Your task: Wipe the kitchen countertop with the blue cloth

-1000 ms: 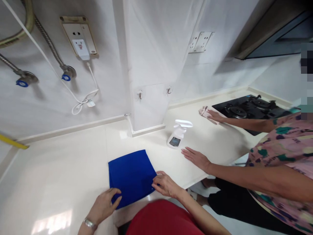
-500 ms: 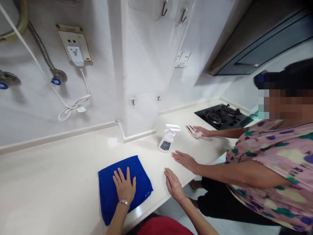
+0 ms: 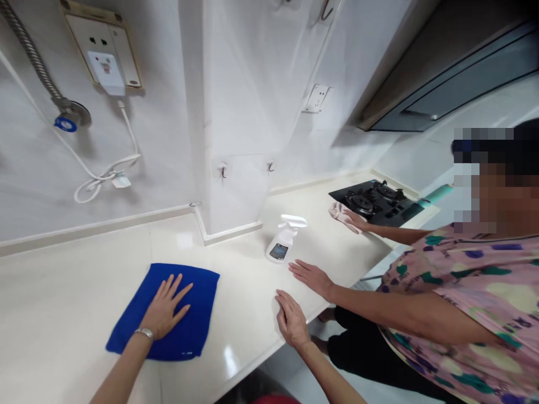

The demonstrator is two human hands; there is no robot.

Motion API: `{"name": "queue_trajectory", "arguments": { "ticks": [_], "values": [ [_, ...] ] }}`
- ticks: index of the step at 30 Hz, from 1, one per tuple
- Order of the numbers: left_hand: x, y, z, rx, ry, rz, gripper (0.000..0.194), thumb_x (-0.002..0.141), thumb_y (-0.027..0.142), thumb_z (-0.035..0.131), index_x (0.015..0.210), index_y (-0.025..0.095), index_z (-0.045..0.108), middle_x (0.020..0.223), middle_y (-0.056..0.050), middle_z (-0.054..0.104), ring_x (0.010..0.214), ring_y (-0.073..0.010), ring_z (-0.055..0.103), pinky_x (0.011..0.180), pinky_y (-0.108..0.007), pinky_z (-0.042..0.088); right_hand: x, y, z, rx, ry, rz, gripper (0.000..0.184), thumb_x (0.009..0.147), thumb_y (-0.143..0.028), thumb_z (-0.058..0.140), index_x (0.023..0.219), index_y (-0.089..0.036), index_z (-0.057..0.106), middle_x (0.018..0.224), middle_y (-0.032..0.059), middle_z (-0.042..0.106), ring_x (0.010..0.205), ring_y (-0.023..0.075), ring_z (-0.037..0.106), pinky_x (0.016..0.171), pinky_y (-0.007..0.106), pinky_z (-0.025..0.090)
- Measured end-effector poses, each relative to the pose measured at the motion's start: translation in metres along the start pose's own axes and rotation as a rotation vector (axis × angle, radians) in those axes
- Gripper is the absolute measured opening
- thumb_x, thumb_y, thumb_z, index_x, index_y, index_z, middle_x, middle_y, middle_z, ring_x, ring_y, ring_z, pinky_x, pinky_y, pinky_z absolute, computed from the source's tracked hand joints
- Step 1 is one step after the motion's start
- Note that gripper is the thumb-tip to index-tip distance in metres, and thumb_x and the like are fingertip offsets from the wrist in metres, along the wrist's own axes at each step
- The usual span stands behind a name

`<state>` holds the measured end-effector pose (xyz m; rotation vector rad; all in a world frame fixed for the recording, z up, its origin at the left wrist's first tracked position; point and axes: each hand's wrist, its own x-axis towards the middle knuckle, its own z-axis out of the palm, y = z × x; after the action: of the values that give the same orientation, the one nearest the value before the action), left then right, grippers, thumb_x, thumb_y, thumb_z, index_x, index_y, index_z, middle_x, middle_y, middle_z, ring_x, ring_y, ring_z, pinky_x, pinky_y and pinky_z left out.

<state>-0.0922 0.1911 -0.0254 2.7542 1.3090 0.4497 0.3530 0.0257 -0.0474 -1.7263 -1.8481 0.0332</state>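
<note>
A folded blue cloth (image 3: 189, 320) lies flat on the cream countertop (image 3: 71, 292). My left hand (image 3: 166, 306) presses on it, palm down, fingers spread, a watch on the wrist. My right hand (image 3: 290, 318) rests flat on the bare counter near the front edge, fingers together and stretched out, holding nothing. A white spray bottle (image 3: 283, 241) stands a little beyond my right hand.
Another person in a patterned top stands at the right, one hand (image 3: 311, 276) flat on the counter, the other pressing a pink cloth (image 3: 342, 213) beside a black gas hob (image 3: 377, 201). A white column (image 3: 240, 112) juts from the wall. Sockets, a cable and hoses hang at the left.
My left hand has slid the blue cloth leftwards across the counter. My right hand stays flat near the edge. The other person's pink cloth has moved towards the hob.
</note>
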Motion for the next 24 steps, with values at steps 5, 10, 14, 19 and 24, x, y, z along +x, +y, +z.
{"name": "queue_trajectory", "arguments": {
  "ticks": [5,10,14,19,24],
  "values": [
    [-0.02,-0.038,-0.021,0.052,-0.037,-0.212,0.063,0.095,0.056,0.041,0.151,0.027,0.042,0.161,-0.01,0.033,0.149,-0.0349,0.026,0.118,-0.06,0.029,-0.001,-0.003,0.002,0.022,0.022,0.007,0.049,0.088,-0.012,0.042,0.135,-0.022,0.052,0.142,0.0102,0.057,0.135,0.0248,0.051,0.109,0.051,0.049],
    [-0.007,0.028,0.001,0.159,0.197,-0.671,0.067,0.099,0.049,0.028,0.15,0.008,0.041,0.152,-0.027,0.04,0.148,-0.0419,0.026,0.115,-0.068,0.024,-0.003,-0.003,0.004,0.03,0.041,0.002,0.051,0.087,-0.011,0.041,0.136,-0.022,0.05,0.143,0.0103,0.056,0.135,0.0257,0.05,0.107,0.051,0.05],
    [0.01,0.081,0.024,0.28,0.214,-0.722,0.066,0.098,0.046,0.032,0.147,0.005,0.044,0.155,-0.031,0.031,0.148,-0.0462,0.019,0.115,-0.069,0.022,-0.005,-0.002,0.008,0.031,0.06,-0.004,0.053,0.087,-0.011,0.041,0.138,-0.022,0.049,0.143,0.0106,0.056,0.134,0.027,0.051,0.105,0.051,0.051],
    [-0.018,0.092,0.015,0.262,0.077,-0.487,0.064,0.098,0.046,0.039,0.151,0.01,0.039,0.159,-0.026,0.026,0.15,-0.0426,0.018,0.117,-0.065,0.024,-0.008,-0.002,0.009,0.031,0.077,-0.036,0.056,0.086,-0.01,0.042,0.141,-0.021,0.048,0.145,0.0119,0.055,0.135,0.0262,0.05,0.106,0.049,0.049],
    [-0.08,0.073,-0.033,0.193,-0.158,-0.111,0.061,0.099,0.044,0.042,0.156,0.029,0.028,0.165,-0.009,0.02,0.152,-0.0303,0.019,0.12,-0.056,0.028,-0.009,0.0,0.009,-0.004,0.111,-0.084,0.049,0.089,-0.013,0.043,0.137,-0.015,0.049,0.142,0.0142,0.057,0.133,0.0264,0.051,0.102,0.046,0.051]
  ]
}}
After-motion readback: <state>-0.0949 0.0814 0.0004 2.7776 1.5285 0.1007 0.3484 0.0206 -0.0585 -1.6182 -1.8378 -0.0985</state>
